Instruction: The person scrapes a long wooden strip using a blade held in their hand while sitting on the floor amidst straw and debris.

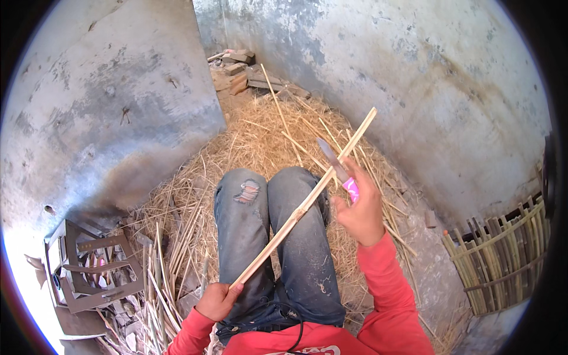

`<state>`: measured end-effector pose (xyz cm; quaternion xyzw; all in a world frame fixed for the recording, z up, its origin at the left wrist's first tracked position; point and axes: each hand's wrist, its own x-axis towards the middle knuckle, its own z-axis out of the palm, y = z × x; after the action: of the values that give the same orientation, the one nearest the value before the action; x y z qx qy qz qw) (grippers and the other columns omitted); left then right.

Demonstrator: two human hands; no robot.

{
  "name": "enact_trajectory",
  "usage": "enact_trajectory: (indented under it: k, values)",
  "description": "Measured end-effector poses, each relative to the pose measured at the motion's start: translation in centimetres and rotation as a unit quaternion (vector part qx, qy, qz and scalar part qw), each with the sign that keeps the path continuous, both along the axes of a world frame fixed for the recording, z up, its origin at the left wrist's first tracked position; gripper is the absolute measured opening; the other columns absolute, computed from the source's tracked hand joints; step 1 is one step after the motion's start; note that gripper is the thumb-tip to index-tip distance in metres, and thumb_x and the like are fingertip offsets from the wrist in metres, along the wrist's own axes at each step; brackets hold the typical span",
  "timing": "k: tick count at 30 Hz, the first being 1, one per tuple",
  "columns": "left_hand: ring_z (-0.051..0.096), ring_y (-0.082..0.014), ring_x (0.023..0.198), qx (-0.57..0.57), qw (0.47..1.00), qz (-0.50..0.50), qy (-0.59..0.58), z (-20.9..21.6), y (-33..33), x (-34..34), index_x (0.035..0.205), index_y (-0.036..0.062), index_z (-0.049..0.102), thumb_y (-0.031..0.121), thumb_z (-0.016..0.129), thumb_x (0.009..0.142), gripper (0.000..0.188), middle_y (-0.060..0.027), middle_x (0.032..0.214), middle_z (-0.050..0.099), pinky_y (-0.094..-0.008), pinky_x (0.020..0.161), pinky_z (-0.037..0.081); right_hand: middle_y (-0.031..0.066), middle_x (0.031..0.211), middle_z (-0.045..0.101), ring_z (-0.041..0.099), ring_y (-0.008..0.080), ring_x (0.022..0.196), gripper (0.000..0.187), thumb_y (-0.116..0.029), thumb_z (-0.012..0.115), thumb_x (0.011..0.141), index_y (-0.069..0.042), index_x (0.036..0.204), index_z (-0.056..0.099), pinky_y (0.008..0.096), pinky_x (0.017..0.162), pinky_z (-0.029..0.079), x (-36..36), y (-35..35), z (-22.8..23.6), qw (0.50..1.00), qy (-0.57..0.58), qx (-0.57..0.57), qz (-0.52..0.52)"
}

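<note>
A split bamboo strip (300, 211) runs slantwise over my jeans, from low left to upper right. My left hand (219, 300) is closed round its lower end, near my lap. In my right hand (362, 207) is a knife with a pink handle (351, 189). Its blade (331, 155) crosses the strip in the upper part, pointing up and left; whether the edge touches the bamboo I cannot tell. A darker joint shows on the strip near its middle, above my thigh.
Pale shavings (248, 139) cover the floor ahead. Loose bamboo strips (157, 290) lie at my left beside a dark metal frame (106, 269). A bamboo-slat basket (503, 257) stands at the right. Bricks (236, 68) lie by the far corner between worn walls (414, 89).
</note>
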<state>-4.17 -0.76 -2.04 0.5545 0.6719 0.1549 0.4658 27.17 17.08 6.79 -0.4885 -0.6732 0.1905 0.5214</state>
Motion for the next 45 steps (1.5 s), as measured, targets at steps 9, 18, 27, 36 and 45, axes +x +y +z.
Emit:
enact_trajectory:
  k: [9, 18, 27, 36, 45]
  values:
    - [0.051, -0.0254, 0.047, -0.026, 0.999, -0.008, -0.040, -1.2, 0.2, -0.7, 0.066, -0.0027, 0.062, 0.051, 0.053, 0.105, 0.067, -0.0142, 0.051, 0.052, -0.0421, 0.052, 0.043, 0.0095, 0.056, 0.052, 0.046, 0.0219, 0.051, 0.044, -0.032, 0.051, 0.109, 0.000, 0.083, 0.068, 0.0388, 0.053, 0.041, 3.4, 3.3, -5.8, 0.992, -0.066, -0.099, -0.050]
    - [0.050, -0.0300, 0.046, -0.008, 1.000, -0.018, 0.000, 0.2, 0.4, -0.3, 0.066, -0.0031, 0.061, 0.049, 0.053, 0.105, 0.066, -0.0158, 0.050, 0.050, -0.0433, 0.051, 0.042, 0.0178, 0.053, 0.053, 0.052, 0.0265, 0.042, 0.044, -0.032, 0.054, 0.107, -0.001, 0.078, 0.067, 0.0427, 0.044, 0.038, 0.5, 1.1, -6.5, 0.988, -0.082, -0.128, 0.005]
    - [0.057, -0.0416, 0.051, 0.092, 0.993, -0.014, 0.076, 0.3, 0.3, 1.0, 0.067, -0.0029, 0.063, 0.044, 0.058, 0.103, 0.060, -0.0231, 0.055, 0.055, -0.0478, 0.053, 0.045, 0.0190, 0.053, 0.053, 0.053, 0.0329, 0.042, 0.044, -0.033, 0.053, 0.107, -0.002, 0.077, 0.065, 0.0451, 0.043, 0.038, 0.5, 0.6, -8.0, 0.990, -0.123, -0.065, 0.012]
    - [0.060, -0.0474, 0.057, 0.172, 0.973, 0.002, 0.156, -0.3, 0.1, 1.3, 0.067, -0.0005, 0.064, 0.039, 0.064, 0.100, 0.051, -0.0261, 0.059, 0.057, -0.0527, 0.054, 0.047, 0.0141, 0.048, 0.045, 0.048, 0.0257, 0.038, 0.049, -0.035, 0.048, 0.109, -0.005, 0.073, 0.062, 0.0438, 0.041, 0.035, 0.6, 0.7, -8.5, 0.990, -0.121, -0.065, 0.024]
    - [0.060, -0.0471, 0.057, 0.177, 0.970, -0.002, 0.169, 0.0, 0.1, 1.0, 0.069, 0.0013, 0.063, 0.038, 0.065, 0.099, 0.048, -0.0254, 0.059, 0.058, -0.0530, 0.054, 0.047, 0.0058, 0.051, 0.050, 0.046, 0.0165, 0.043, 0.045, -0.033, 0.048, 0.110, -0.004, 0.085, 0.073, 0.0371, 0.041, 0.034, 6.0, 7.6, -8.8, 0.984, -0.103, -0.030, -0.145]
